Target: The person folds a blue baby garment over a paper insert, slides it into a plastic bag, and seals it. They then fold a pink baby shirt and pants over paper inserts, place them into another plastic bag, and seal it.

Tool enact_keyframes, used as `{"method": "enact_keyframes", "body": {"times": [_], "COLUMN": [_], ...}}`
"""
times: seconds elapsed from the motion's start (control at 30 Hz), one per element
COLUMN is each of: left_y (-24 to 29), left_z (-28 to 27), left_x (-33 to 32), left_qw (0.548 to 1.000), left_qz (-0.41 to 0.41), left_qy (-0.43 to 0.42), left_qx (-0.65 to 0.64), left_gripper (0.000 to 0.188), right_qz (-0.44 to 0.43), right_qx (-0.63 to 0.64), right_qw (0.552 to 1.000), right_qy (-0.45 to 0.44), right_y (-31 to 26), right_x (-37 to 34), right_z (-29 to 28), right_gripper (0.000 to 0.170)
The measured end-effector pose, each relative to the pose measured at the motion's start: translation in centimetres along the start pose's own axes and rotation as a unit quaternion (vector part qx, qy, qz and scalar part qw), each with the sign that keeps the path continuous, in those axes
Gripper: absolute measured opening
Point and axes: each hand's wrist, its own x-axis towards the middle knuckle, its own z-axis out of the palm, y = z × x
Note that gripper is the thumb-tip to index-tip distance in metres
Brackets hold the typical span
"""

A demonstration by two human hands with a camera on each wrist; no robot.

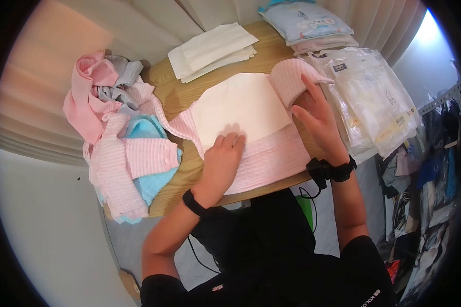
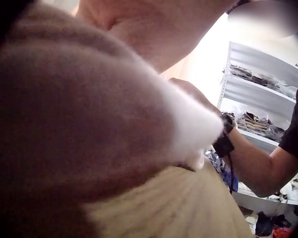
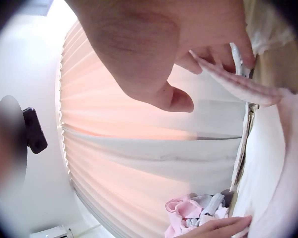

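Head: pink garment (image 1: pixel 274 161) flat on table (image 1: pixel 161 77), white sheet (image 1: pixel 246 105) on top of it. Left hand (image 1: pixel 224 157) rests on sheet's lower edge, fingers loosely bent, gripping nothing. Right hand (image 1: pixel 317 120) opened wide, thumb apart, fingers against garment's raised flap (image 1: pixel 294 79) at right. Clothes pile (image 1: pixel 151 156) left; stack of white sheets (image 1: pixel 212 48) at back; clear bags (image 1: pixel 379 100) right, blue pack (image 1: pixel 310 23) behind them.

Left wrist: big blur at left, can't tell what. Left fingers can't be made out. Shelves (image 2: pixel 258 91) beyond right forearm.

Right wrist: right fingers behind flap edge, thumb clear of it, no pinch. Left fingertips at sheet. Curtain (image 3: pixel 154 129) behind.
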Motion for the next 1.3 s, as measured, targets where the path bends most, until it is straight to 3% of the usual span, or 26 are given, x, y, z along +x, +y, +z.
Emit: {"method": "enact_keyframes", "body": {"times": [0.1, 0.17, 0.3, 0.4, 0.47, 0.5, 0.57, 0.6, 0.67, 0.73, 0.83, 0.93, 1.03, 1.13, 1.23, 1.3], "left_y": [-0.7, -1.0, -1.1, -1.0, -1.2, -1.5, -2.8, -4.0, -7.2, -10.1, -9.9, -9.0, -10.5, -9.9, -7.3, -4.9], "left_z": [0.4, 0.5, 0.9, 0.5, 0.0, -0.3, -1.1, -1.5, -2.2, -2.9, -5.1, -4.1, -1.6, -1.5, -2.9, -3.3], "left_x": [0.3, 0.3, 0.1, 0.2, -0.1, -0.7, -2.4, -3.2, -5.2, -6.5, -6.5, -5.6, -5.2, -4.2, -2.9, -1.6], "left_qw": [0.999, 0.996, 0.996, 0.992, 0.986, 0.983, 0.974, 0.964, 0.903, 0.779, 0.695, 0.723, 0.773, 0.835, 0.908, 0.954], "left_qz": [0.037, 0.071, 0.051, 0.064, 0.087, 0.065, 0.021, -0.072, -0.244, -0.386, -0.424, -0.378, -0.341, -0.334, -0.235, -0.159], "left_qy": [0.033, 0.059, 0.041, 0.044, 0.049, 0.074, 0.129, 0.13, 0.098, 0.033, -0.026, 0.007, 0.023, 0.101, 0.113, 0.075], "left_qx": [0.011, -0.011, -0.062, -0.101, -0.134, -0.152, -0.186, -0.22, -0.339, -0.493, -0.581, -0.578, -0.535, -0.426, -0.328, -0.242], "left_gripper": [0.031, 0.033, 0.033, 0.031, 0.028, 0.026, 0.023, 0.027, 0.036, 0.045, 0.063, 0.07, 0.078, 0.084, 0.081, 0.079], "right_qz": [-0.004, -0.049, -0.082, -0.115, -0.087, -0.074, -0.077, -0.074, -0.071, -0.075, -0.092, -0.08, -0.094, -0.043, -0.058, -0.067], "right_qx": [-0.015, -0.1, -0.247, -0.439, -0.467, -0.479, -0.463, -0.453, -0.447, -0.455, -0.446, -0.435, -0.511, -0.508, -0.458, -0.451], "right_qw": [1.0, 0.994, 0.964, 0.875, 0.844, 0.826, 0.841, 0.85, 0.856, 0.852, 0.855, 0.862, 0.829, 0.841, 0.866, 0.869], "right_qy": [-0.008, -0.015, -0.049, -0.169, -0.249, -0.287, -0.269, -0.259, -0.25, -0.248, -0.248, -0.247, -0.208, -0.184, -0.19, -0.192], "right_y": [-0.4, -0.5, -2.0, -2.4, -0.2, 0.6, 0.6, 0.6, 0.8, 0.9, 1.2, 0.8, -0.1, 0.3, 0.4, 0.7], "right_x": [0.1, 0.1, -0.4, -1.0, -2.0, -2.2, -1.7, -1.7, -2.0, -2.0, -2.0, -2.1, -3.4, -4.6, -4.9, -4.9], "right_z": [0.1, 0.2, 1.5, 4.2, 5.4, 5.8, 5.8, 5.6, 5.4, 5.3, 5.6, 5.6, 5.2, 4.4, 3.9, 3.8], "right_gripper": [0.071, 0.073, 0.074, 0.075, 0.072, 0.071, 0.068, 0.068, 0.068, 0.069, 0.068, 0.069, 0.068, 0.067, 0.066, 0.066]}}
